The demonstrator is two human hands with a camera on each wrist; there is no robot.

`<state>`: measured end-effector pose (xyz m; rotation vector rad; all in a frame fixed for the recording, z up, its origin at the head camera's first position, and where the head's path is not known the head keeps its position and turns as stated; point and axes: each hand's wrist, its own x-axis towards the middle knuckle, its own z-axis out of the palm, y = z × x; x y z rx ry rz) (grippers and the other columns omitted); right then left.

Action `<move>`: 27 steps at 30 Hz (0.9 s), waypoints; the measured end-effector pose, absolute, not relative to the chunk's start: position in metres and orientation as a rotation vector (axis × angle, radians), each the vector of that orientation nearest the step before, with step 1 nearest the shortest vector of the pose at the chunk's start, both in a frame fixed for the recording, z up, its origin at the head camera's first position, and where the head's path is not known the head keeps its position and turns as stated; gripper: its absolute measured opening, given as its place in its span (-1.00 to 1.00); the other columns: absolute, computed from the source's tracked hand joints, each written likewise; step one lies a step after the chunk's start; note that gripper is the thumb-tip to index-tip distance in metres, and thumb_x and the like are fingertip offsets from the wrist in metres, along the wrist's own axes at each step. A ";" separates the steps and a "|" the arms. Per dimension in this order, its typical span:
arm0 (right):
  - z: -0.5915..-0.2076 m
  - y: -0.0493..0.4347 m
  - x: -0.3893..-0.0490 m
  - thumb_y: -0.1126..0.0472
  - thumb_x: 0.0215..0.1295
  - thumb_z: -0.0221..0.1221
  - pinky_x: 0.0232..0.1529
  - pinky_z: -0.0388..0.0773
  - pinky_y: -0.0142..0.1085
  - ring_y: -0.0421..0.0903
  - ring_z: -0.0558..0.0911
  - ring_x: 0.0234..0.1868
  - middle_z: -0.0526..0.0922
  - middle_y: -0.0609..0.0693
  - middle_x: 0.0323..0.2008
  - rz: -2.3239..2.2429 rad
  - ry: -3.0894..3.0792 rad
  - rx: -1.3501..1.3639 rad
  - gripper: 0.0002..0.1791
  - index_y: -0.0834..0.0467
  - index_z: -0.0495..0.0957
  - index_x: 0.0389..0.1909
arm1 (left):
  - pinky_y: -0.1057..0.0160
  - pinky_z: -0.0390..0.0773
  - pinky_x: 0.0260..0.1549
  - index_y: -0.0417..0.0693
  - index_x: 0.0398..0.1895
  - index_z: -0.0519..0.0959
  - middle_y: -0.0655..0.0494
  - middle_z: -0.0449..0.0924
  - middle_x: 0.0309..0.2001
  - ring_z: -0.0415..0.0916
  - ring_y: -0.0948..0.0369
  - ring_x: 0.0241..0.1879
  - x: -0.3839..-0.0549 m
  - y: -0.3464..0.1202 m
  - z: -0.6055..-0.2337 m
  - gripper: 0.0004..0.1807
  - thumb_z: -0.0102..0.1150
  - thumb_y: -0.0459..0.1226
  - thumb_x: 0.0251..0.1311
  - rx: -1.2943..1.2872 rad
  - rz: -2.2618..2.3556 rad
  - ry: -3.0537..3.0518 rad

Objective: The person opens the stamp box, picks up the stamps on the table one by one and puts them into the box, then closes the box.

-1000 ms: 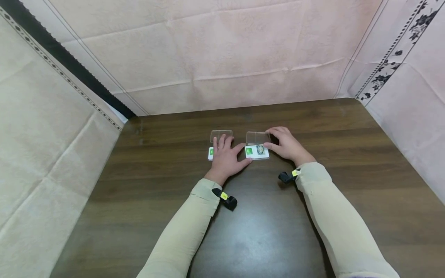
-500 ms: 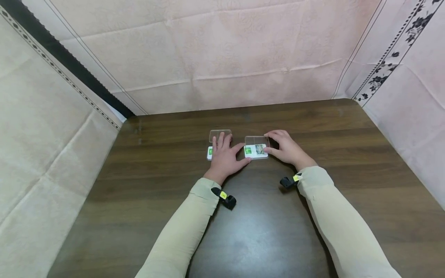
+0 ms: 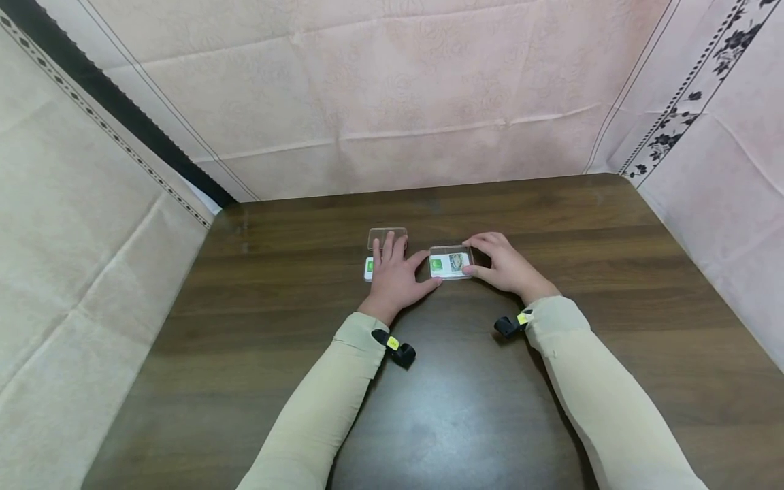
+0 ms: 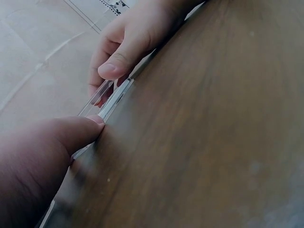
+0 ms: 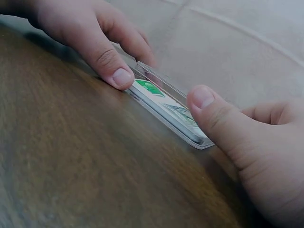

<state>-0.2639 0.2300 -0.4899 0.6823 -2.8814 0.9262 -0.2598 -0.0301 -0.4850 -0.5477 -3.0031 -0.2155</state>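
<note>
In the head view a small clear plastic case (image 3: 437, 265) lies on the table, with a white insert (image 5: 149, 87) printed green and a coiled grey pattern. Its hinged transparent lid (image 5: 161, 81) tilts low over the base. My left hand (image 3: 395, 284) holds the case's left end, thumb at the near corner and index finger at the far side. At the right end my right hand (image 3: 499, 267) pinches the lid, its thumb (image 5: 203, 97) in front and other fingers behind. A second case (image 3: 369, 269), lid (image 3: 375, 236) laid back, is partly hidden under my left fingers.
The brown wooden table (image 3: 294, 272) extends around both cases. Pale cloth (image 3: 380, 102) hangs behind its far edge, with more cloth at both sides. Black wrist cameras (image 3: 402, 355) are strapped at both sleeves.
The right case's lid has swung from laid back to low over its base. My right hand has come slightly toward me with it; the left hand has stayed nearly still.
</note>
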 end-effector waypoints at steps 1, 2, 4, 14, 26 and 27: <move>-0.490 0.230 -0.263 -0.11 0.33 0.31 0.38 0.20 0.19 0.19 0.20 0.44 0.36 0.20 0.38 0.926 -2.880 0.687 -0.30 0.15 0.43 0.37 | -0.19 -0.48 0.46 0.36 0.40 0.46 -0.07 0.05 0.56 -0.35 -0.08 0.60 -0.260 -0.030 -0.485 -0.19 -0.04 0.48 0.16 -0.548 -0.217 -3.002; -0.490 0.230 -0.263 -0.11 0.32 0.32 0.38 0.20 0.18 0.19 0.20 0.44 0.36 0.20 0.37 0.926 -2.877 0.691 -0.30 0.15 0.43 0.37 | -0.19 -0.48 0.46 0.36 0.40 0.46 -0.06 0.05 0.56 -0.35 -0.07 0.60 -0.260 -0.030 -0.485 -0.19 -0.04 0.48 0.16 -0.548 -0.218 -3.002; -0.489 0.229 -0.262 -0.10 0.31 0.33 0.38 0.21 0.16 0.17 0.21 0.43 0.37 0.19 0.37 0.925 -2.871 0.695 -0.31 0.14 0.45 0.36 | -0.19 -0.48 0.46 0.35 0.39 0.46 -0.07 0.06 0.56 -0.35 -0.07 0.60 -0.260 -0.030 -0.485 -0.19 -0.03 0.48 0.16 -0.547 -0.221 -3.002; -0.492 0.227 -0.262 -0.07 0.28 0.36 0.36 0.24 0.14 0.15 0.24 0.41 0.41 0.15 0.34 0.911 -2.850 0.731 -0.34 0.12 0.48 0.32 | -0.18 -0.46 0.47 0.34 0.37 0.47 -0.06 0.06 0.55 -0.34 -0.07 0.59 -0.260 -0.030 -0.485 -0.20 0.00 0.47 0.16 -0.543 -0.231 -3.001; -0.492 0.228 -0.262 -0.07 0.29 0.36 0.36 0.25 0.13 0.14 0.24 0.41 0.41 0.15 0.34 0.892 -2.858 0.725 -0.35 0.12 0.48 0.32 | -0.18 -0.46 0.47 0.34 0.38 0.47 -0.06 0.06 0.56 -0.34 -0.07 0.60 -0.259 -0.029 -0.484 -0.21 -0.01 0.46 0.17 -0.545 -0.232 -3.004; -0.492 0.228 -0.262 -0.07 0.29 0.36 0.36 0.25 0.13 0.14 0.24 0.41 0.41 0.15 0.34 0.886 -2.860 0.726 -0.35 0.13 0.48 0.32 | -0.17 -0.46 0.47 0.34 0.37 0.47 -0.06 0.06 0.55 -0.34 -0.07 0.60 -0.260 -0.029 -0.484 -0.21 0.00 0.46 0.17 -0.548 -0.235 -3.002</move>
